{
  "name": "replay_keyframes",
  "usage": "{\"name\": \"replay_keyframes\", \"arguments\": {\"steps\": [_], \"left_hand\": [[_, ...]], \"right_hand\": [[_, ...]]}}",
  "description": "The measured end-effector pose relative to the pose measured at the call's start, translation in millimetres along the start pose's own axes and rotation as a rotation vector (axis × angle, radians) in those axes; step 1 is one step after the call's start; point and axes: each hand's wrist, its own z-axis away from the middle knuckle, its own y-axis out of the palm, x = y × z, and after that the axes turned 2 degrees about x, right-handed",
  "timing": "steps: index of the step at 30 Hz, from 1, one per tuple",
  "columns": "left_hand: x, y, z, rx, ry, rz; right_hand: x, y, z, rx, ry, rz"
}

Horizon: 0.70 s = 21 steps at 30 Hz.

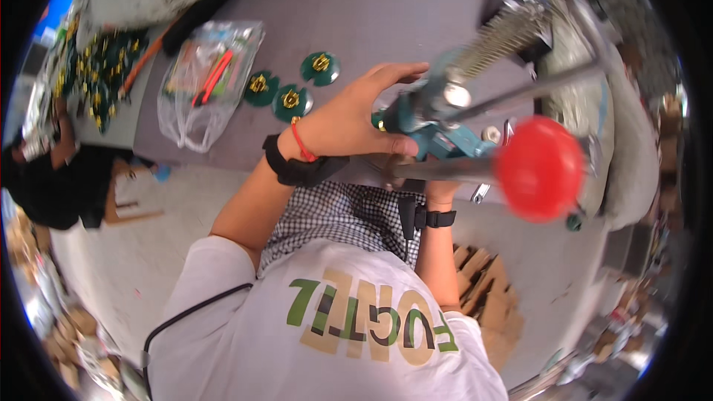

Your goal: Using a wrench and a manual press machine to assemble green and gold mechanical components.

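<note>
My left hand point(360, 108) reaches in from the left beside a green hand press point(434, 108), with its thumb and forefinger spread apart around the press head. A small green and brass-coloured bit point(379, 119) shows between that thumb and forefinger; whether the hand touches it is unclear. My right hand point(441, 190) is mostly hidden behind the press lever point(453, 170), which ends in a large red ball knob point(540, 168); its fingers do not show. Left of my left hand lie three green discs with brass-coloured centres, one of them the nearest disc point(292, 102).
A clear plastic bag point(210, 82) with red-handled items lies on the grey table point(356, 0). Farther left is a pile of green and brass parts point(108, 74), with another person point(56, 186) beside it. A grey sack point(630, 126) stands right of the press; flattened cardboard point(490, 301) is below.
</note>
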Motion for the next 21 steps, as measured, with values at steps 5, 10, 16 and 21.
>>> {"name": "replay_keyframes", "arguments": {"steps": [5, 10, 16, 21], "left_hand": [[34.2, -8.7, 57.9, -0.249, -0.329, 0.29], [54.0, 32.0, 73.5, -0.224, -0.217, -0.094], [80.3, 59.0, 63.1, -0.327, -0.136, -0.237], [96.7, 71.5, 68.0, -0.344, -0.143, -0.212]], "right_hand": [[16.2, -17.8, -3.7, 0.254, 0.052, 0.066], [11.3, -37.2, -2.4, 0.409, -0.082, 0.499], [-30.3, -34.4, -1.8, 0.238, -0.381, 0.61], [-31.4, -49.4, 4.5, 0.433, -0.302, 0.782]]}}
